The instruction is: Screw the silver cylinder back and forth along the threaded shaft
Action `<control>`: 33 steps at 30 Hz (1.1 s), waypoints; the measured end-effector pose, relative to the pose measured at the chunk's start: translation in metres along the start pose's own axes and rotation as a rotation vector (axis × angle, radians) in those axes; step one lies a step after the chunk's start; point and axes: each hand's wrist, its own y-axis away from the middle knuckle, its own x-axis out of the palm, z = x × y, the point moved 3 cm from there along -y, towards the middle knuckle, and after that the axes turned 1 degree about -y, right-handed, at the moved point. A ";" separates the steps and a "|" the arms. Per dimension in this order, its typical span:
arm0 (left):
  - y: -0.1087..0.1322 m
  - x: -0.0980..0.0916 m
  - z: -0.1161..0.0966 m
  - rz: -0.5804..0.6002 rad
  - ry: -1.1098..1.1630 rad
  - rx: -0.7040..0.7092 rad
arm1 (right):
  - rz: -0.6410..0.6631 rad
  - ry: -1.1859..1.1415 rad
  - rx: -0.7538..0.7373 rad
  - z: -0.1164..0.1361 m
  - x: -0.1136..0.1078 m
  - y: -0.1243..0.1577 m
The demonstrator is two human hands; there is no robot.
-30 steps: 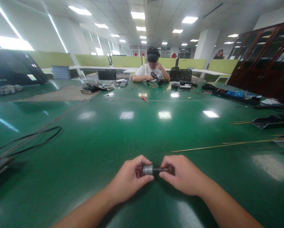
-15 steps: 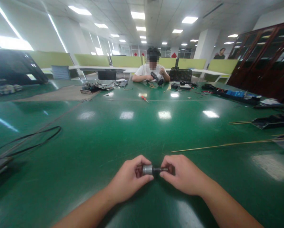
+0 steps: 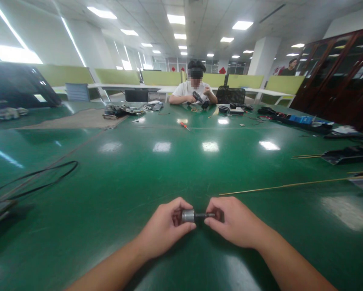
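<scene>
Near the front of the green table, I hold a small tool part lengthwise between both hands: a short silver metal cylinder (image 3: 188, 216) with a thin dark shaft (image 3: 201, 216) out of its right side. It looks like a hole saw on its arbor, though its exact kind is not clear. My left hand (image 3: 166, 224) is closed round the cylinder, thumb below and forefinger above. With thumb and fingertips, my right hand (image 3: 232, 220) pinches the shaft's far end. The fingers partly hide both ends.
Thin brass-coloured rods (image 3: 254, 190) lie to the right, reaching toward dark metal trays (image 3: 348, 154). A red screwdriver (image 3: 185, 126) lies farther off. A black strap (image 3: 52, 180) loops at left. Across the green table (image 3: 139, 169) sits a person (image 3: 184, 89) with a power tool.
My hands and the metal part have hardly moved. In the background at right, a standing person has shifted a little to the right.
</scene>
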 end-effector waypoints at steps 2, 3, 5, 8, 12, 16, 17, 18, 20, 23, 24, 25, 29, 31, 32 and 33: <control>0.000 0.000 -0.001 -0.005 0.012 -0.005 | -0.001 -0.002 0.003 0.000 0.000 0.000; 0.000 0.000 -0.002 -0.008 0.016 -0.008 | 0.000 -0.004 0.005 0.000 0.000 0.000; 0.000 0.000 -0.002 -0.013 0.023 -0.013 | 0.001 -0.007 0.007 0.000 0.000 -0.001; -0.001 0.000 -0.002 -0.013 0.021 -0.017 | -0.002 -0.008 0.013 -0.001 0.000 -0.001; -0.001 0.001 -0.002 -0.014 0.012 -0.026 | -0.001 -0.008 0.011 -0.002 -0.001 0.000; -0.001 0.001 -0.001 -0.014 0.012 -0.029 | 0.002 -0.005 0.018 -0.001 -0.001 0.001; 0.000 0.001 -0.001 -0.013 0.011 -0.026 | 0.004 -0.006 0.019 -0.001 -0.001 0.001; 0.000 0.001 -0.001 -0.012 0.010 -0.024 | 0.007 -0.006 0.019 -0.001 -0.001 0.001; 0.000 0.001 0.000 -0.011 0.012 -0.021 | 0.006 -0.005 0.016 -0.001 -0.001 0.000; -0.001 0.000 0.000 -0.011 0.023 -0.026 | 0.003 -0.008 0.013 -0.002 -0.002 -0.001; -0.001 0.000 -0.001 -0.012 0.027 -0.027 | 0.004 -0.010 0.014 -0.002 -0.002 -0.001; -0.001 0.000 -0.001 -0.014 0.033 -0.029 | 0.006 -0.011 0.016 -0.002 -0.002 -0.001; -0.001 0.000 -0.005 -0.024 0.060 -0.033 | 0.010 -0.007 0.024 -0.003 -0.003 -0.001; -0.001 0.000 -0.006 -0.029 0.067 -0.034 | 0.011 -0.002 0.024 -0.003 -0.003 -0.001; -0.001 0.000 -0.006 -0.029 0.068 -0.034 | 0.011 -0.002 0.024 -0.003 -0.003 -0.001; -0.001 0.000 -0.005 -0.028 0.068 -0.035 | 0.012 -0.003 0.023 -0.003 -0.003 -0.001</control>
